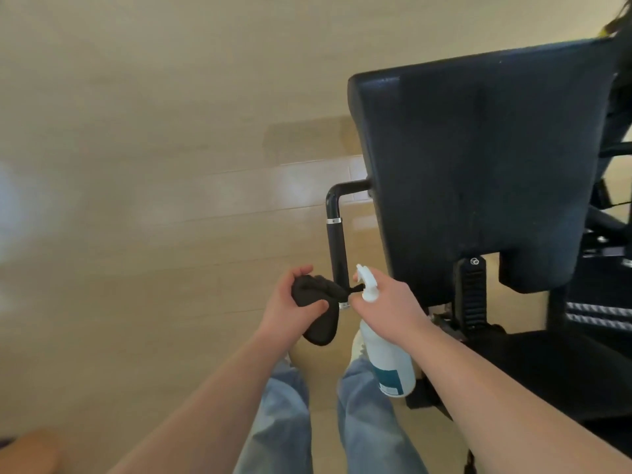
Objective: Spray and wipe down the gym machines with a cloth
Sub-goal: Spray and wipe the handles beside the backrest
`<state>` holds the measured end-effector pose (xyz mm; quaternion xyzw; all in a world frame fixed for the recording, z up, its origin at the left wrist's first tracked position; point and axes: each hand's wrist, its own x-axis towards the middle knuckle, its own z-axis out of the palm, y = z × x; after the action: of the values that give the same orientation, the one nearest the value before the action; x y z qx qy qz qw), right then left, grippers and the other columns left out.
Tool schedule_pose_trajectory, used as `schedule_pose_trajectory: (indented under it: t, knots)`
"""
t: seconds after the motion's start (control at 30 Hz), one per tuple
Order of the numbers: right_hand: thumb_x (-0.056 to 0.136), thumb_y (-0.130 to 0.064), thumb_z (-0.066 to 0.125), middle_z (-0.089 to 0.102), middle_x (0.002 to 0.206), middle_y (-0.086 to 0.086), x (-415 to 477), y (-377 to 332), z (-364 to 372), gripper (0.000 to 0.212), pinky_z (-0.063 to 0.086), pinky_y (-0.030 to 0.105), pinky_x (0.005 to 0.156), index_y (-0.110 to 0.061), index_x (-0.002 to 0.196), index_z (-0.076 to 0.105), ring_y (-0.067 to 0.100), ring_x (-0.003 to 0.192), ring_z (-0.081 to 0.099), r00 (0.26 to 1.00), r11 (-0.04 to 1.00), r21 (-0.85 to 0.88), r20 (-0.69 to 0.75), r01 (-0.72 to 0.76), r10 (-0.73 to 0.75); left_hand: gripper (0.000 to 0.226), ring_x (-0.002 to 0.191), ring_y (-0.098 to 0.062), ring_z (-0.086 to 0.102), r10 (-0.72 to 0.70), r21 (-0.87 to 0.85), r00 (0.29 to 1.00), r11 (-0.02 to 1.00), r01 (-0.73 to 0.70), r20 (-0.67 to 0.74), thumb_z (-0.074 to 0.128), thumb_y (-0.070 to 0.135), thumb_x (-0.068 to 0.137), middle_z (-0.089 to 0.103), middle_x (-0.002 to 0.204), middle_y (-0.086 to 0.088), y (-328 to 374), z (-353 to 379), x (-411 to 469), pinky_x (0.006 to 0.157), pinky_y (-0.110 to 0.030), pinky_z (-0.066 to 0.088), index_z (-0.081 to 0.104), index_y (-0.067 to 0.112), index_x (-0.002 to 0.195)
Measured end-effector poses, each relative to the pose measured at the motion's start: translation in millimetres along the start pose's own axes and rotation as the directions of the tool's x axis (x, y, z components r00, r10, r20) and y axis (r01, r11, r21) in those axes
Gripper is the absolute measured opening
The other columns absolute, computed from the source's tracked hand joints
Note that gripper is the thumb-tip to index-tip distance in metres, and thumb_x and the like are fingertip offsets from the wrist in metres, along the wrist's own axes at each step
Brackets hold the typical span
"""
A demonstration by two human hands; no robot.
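Observation:
My left hand [294,302] grips a bunched dark cloth [318,306], pressed against the lower end of a black tubular handle [337,248] of the gym machine. A white spray bottle [386,357] with a teal label hangs from my right hand [390,302], which holds its neck; the nozzle points at the handle and cloth. The machine's large black back pad [478,165] rises at the right, seen from behind.
Light wooden floor [154,200] spreads to the left and ahead. The black machine frame and a ribbed adjustment post [473,295] stand at the right, with more dark equipment beyond. My jeans-clad legs [284,422] stand close to the handle.

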<state>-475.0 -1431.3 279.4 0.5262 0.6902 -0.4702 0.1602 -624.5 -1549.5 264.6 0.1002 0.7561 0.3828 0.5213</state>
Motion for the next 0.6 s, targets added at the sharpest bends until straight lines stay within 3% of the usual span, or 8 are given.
schedule_pose_trajectory:
  t: [0.13, 0.3, 0.37, 0.47, 0.6]
  knots:
    - [0.097, -0.050, 0.061, 0.052, 0.115, -0.011, 9.5, -4.1, 14.1, 0.057, 0.055, 0.038, 0.089, -0.039, 0.147, 0.036, 0.018, 0.102, 0.059, 0.999, 0.997, -0.056, 0.019, 0.044, -0.043, 0.065, 0.104, -0.007, 0.065, -0.005, -0.010, 1.000, 1.000, 0.005, -0.022, 0.076, 0.001, 0.083, 0.067, 0.115, 0.009, -9.3, -2.2, 9.0, 0.089, -0.026, 0.056, 0.056, 0.033, 0.135]
    - [0.098, -0.047, 0.060, 0.062, 0.107, -0.003, 8.6, -8.0, 27.2, 0.037, 0.055, 0.035, 0.085, -0.024, 0.127, 0.056, 0.016, 0.095, 0.061, 0.989, 0.992, 0.057, -0.086, -0.113, 0.118, 0.062, 0.104, -0.007, 0.064, 0.013, -0.026, 0.999, 1.000, -0.014, -0.031, 0.077, 0.003, 0.084, 0.065, 0.116, 0.009, -4.6, -16.8, 6.6, 0.077, -0.018, 0.055, 0.055, 0.034, 0.134]
    - [0.099, -0.046, 0.059, 0.060, 0.107, -0.005, 4.2, -7.7, 32.4, 0.037, 0.053, 0.031, 0.081, -0.023, 0.128, 0.055, 0.016, 0.094, 0.060, 0.985, 0.988, 0.058, -0.088, -0.142, 0.147, 0.062, 0.103, -0.007, 0.063, 0.014, -0.031, 0.999, 0.999, -0.015, -0.035, 0.077, 0.005, 0.085, 0.063, 0.115, 0.011, -2.5, -24.5, 4.3, 0.072, -0.015, 0.054, 0.054, 0.036, 0.134]
    - [0.099, -0.045, 0.061, 0.052, 0.108, -0.008, -2.8, -6.1, 38.1, 0.043, 0.047, 0.027, 0.076, -0.027, 0.136, 0.048, 0.014, 0.092, 0.057, 0.986, 0.989, 0.033, -0.073, -0.147, 0.149, 0.062, 0.103, -0.006, 0.062, 0.018, -0.035, 0.999, 0.999, -0.019, -0.031, 0.077, 0.006, 0.085, 0.063, 0.117, 0.011, -3.2, -33.3, 0.3, 0.076, -0.019, 0.055, 0.055, 0.036, 0.135]
    - [0.098, -0.045, 0.062, 0.061, 0.099, -0.005, -8.7, 0.7, 47.0, 0.034, 0.048, 0.022, 0.067, -0.023, 0.124, 0.059, 0.014, 0.081, 0.061, 0.974, 0.975, 0.044, -0.060, -0.216, 0.218, 0.062, 0.103, -0.007, 0.062, 0.004, -0.027, 0.999, 1.000, -0.005, -0.036, 0.077, 0.006, 0.085, 0.063, 0.116, 0.010, -7.4, -36.7, -3.0, 0.077, -0.021, 0.055, 0.055, 0.035, 0.136]
